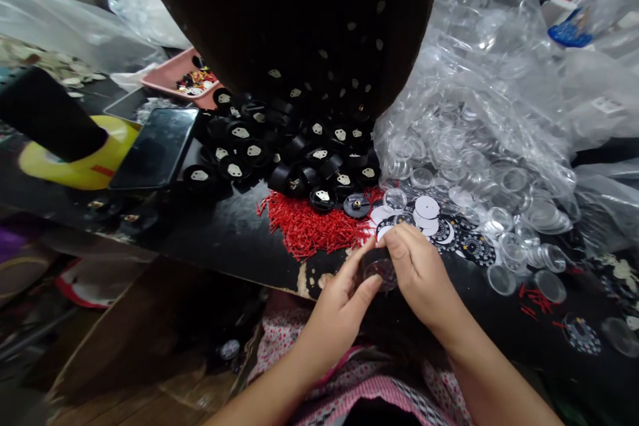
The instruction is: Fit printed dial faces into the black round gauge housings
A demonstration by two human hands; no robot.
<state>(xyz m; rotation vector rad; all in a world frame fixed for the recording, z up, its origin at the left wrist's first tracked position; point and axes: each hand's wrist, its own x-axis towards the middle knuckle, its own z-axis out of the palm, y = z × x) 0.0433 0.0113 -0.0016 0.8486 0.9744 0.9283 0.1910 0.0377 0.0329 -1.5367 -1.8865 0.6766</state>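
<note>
Just past the table's front edge, my left hand [344,299] and my right hand [417,269] hold one round black housing [377,265] between them. My left fingers and thumb wrap its side; the fingers of my right hand close on its right and upper edge. Part of the housing is hidden by my fingers. Beyond my hands lie printed black dial discs [478,247] and white discs [426,206]. A heap of small red pointers [314,229] spreads to the left of them.
Behind the pointers, black round housings [299,146] spill from a dark container [299,13]. Clear round covers [449,146] pour from a plastic bag [479,66] on the right. Leftward are a phone [154,146], a yellow tape roll [74,160] and a pink tray [170,76].
</note>
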